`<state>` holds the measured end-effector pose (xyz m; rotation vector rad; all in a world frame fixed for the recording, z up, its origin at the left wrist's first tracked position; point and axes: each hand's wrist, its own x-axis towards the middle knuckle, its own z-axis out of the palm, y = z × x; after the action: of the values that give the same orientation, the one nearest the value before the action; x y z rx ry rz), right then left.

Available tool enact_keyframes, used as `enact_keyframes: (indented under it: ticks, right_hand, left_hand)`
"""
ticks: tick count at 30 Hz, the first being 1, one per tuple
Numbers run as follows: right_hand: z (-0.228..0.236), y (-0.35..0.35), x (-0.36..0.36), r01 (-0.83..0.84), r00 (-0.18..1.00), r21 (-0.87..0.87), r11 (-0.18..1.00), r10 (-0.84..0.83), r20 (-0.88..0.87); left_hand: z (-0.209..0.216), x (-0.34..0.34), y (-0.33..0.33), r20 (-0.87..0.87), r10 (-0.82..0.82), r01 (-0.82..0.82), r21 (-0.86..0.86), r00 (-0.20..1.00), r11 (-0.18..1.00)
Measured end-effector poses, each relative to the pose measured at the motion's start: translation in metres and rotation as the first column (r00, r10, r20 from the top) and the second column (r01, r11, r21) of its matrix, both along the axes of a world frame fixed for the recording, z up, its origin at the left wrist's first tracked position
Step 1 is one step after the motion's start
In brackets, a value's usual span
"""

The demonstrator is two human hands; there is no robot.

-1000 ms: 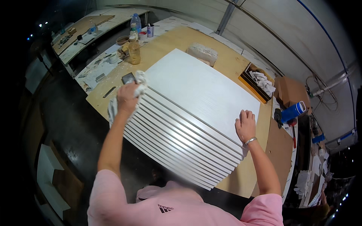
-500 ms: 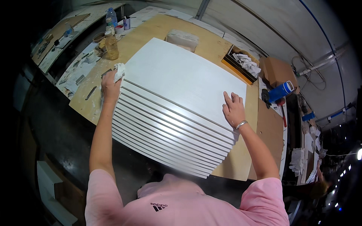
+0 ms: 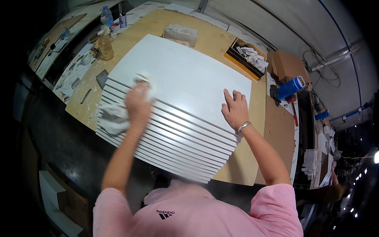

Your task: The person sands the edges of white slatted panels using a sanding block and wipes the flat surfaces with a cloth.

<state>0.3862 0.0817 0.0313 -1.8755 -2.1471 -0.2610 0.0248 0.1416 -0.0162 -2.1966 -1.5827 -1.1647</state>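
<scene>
White rag (image 3: 114,118) blurred, partly hidden under left hand (image 3: 138,103), which clutches it on top white flat panel (image 3: 181,75). Right hand (image 3: 235,108) flat, fingers spread, pressing panel's edge.

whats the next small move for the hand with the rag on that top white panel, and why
Probably sweep the white cloth rag rightward across the top white flat panel. The left hand holds it at the panel's near-left edge, most of the surface lies beyond it, and the right hand lies flat on the stack.
</scene>
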Motion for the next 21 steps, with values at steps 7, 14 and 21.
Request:
enact_keyframes:
  ticks: [7,14,21]
  right_hand:
    - [0.000,0.005,-0.003,0.010,1.000,-0.013,1.000,-0.010,-0.022]
    - [0.001,0.003,-0.005,0.022,0.997,-0.027,0.999,-0.024,-0.071]
    - [0.003,0.001,-0.009,0.021,0.997,-0.043,0.999,-0.024,-0.072]
  left_hand:
    - [0.009,0.176,-0.146,0.642,-0.747,0.961,0.056,0.172,0.270]
    - [0.017,0.077,-0.088,-0.079,-0.580,0.563,-0.168,0.811,0.809]
    - [-0.061,-0.164,0.025,0.048,0.198,-0.196,-0.039,0.979,0.980]
